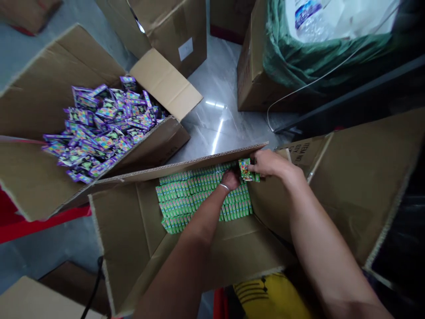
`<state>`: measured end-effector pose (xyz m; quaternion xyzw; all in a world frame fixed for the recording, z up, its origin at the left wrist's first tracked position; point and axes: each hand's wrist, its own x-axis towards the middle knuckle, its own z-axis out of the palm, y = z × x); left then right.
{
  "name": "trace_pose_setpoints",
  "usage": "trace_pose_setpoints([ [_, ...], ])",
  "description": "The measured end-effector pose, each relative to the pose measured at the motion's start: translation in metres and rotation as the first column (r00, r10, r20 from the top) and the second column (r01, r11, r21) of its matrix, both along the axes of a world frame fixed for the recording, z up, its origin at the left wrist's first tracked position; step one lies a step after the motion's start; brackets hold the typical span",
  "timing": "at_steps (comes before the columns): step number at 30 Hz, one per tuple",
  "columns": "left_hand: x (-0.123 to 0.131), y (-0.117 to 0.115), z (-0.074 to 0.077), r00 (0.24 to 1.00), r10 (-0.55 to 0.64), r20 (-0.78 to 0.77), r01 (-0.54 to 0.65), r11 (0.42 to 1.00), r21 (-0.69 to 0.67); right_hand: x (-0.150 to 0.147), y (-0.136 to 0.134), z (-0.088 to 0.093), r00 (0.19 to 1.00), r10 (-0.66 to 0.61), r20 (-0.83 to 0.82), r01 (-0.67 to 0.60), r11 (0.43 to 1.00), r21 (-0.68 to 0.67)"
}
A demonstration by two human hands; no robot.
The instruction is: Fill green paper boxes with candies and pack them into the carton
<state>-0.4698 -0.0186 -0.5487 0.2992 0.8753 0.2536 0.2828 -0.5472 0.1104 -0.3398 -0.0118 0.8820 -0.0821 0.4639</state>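
Note:
An open cardboard box [142, 230] in front of me holds several rows of small green packets [179, 206], standing on edge side by side. At the far right corner of the rows, my right hand [267, 163] is closed on a green packet [245, 169] whose colourful printed front shows. Just left of it, my left hand [231, 179], with a pale bracelet at the wrist, reaches down to the far rows. The left fingers point away from me and are mostly hidden, so what they touch or hold is unclear.
To the left stands another open carton [26, 164] with a loose heap of purple packets [102, 128]. A closed cardboard box [179, 33] is behind it. A bin lined with a green bag [292, 62] contains a plastic bottle [310, 20]. Grey shiny floor [212, 97] lies between them.

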Motion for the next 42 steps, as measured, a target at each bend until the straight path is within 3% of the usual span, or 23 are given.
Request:
trace_pose_setpoints([
  [6, -0.014, -0.012, 0.012, 0.994, 0.093, -0.050, -0.093, 0.996, 0.003, 0.000, 0.000, 0.000, 0.997, 0.061, -0.051, -0.059, 0.998, 0.028],
  [10, -0.007, -0.050, 0.012, 0.973, 0.221, -0.061, -0.226, 0.970, -0.085, 0.000, 0.001, -0.003, 0.999, 0.015, -0.030, -0.014, 1.000, 0.016],
  [13, 0.009, -0.073, 0.009, 0.968, 0.245, -0.053, -0.250, 0.960, -0.127, 0.001, 0.002, -0.005, 1.000, 0.000, -0.024, 0.000, 1.000, 0.001],
  [16, 0.018, -0.077, 0.008, 0.968, 0.245, -0.055, -0.251, 0.959, -0.132, 0.001, 0.002, -0.005, 0.999, 0.016, -0.039, -0.016, 1.000, 0.006],
  [21, 0.013, -0.082, 0.014, 0.958, 0.267, -0.100, -0.279, 0.951, -0.133, 0.000, 0.001, -0.003, 0.999, -0.020, 0.030, 0.020, 1.000, -0.006],
  [28, 0.023, -0.138, 0.008, 0.926, 0.347, -0.146, -0.374, 0.891, -0.257, -0.001, 0.002, -0.004, 1.000, 0.015, -0.016, -0.015, 1.000, 0.007],
  [32, 0.031, -0.139, 0.005, 0.927, 0.341, -0.153, -0.372, 0.883, -0.285, -0.001, 0.000, -0.002, 1.000, -0.018, 0.017, 0.018, 1.000, -0.002],
  [36, 0.026, -0.141, 0.012, 0.925, 0.336, -0.178, -0.375, 0.885, -0.276, -0.001, -0.001, -0.001, 1.000, -0.003, 0.023, 0.003, 1.000, 0.014],
  [42, 0.019, -0.194, 0.018, 0.880, 0.408, -0.242, -0.471, 0.815, -0.338, 0.000, 0.002, -0.005, 0.999, 0.020, -0.034, -0.020, 1.000, 0.003],
])
